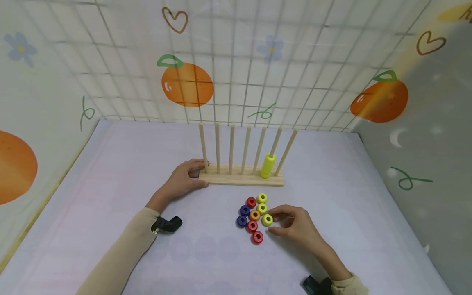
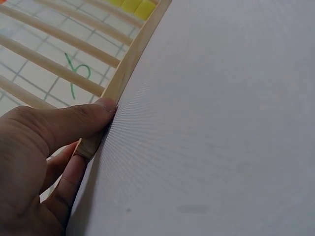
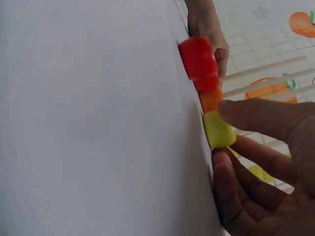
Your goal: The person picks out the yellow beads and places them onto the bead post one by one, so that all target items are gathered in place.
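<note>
Soft, fairly even light fills the head view, with a pale yellowish streak slanting across the orange print [image 1: 383,100] at right and a faint shadow on the tabletop [image 1: 129,164] below the right hand [image 1: 300,228]. Both wrist views are dimmer and greyer. In the left one, fine ripple lines fan out beside the left thumb [image 2: 78,120]; in the right one, the red beads [image 3: 198,59] look soft-edged.

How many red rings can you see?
3: one red ring at the back, beside a yellow ring; another just in front of the orange ring; a third frontmost. None seems hidden.
</note>
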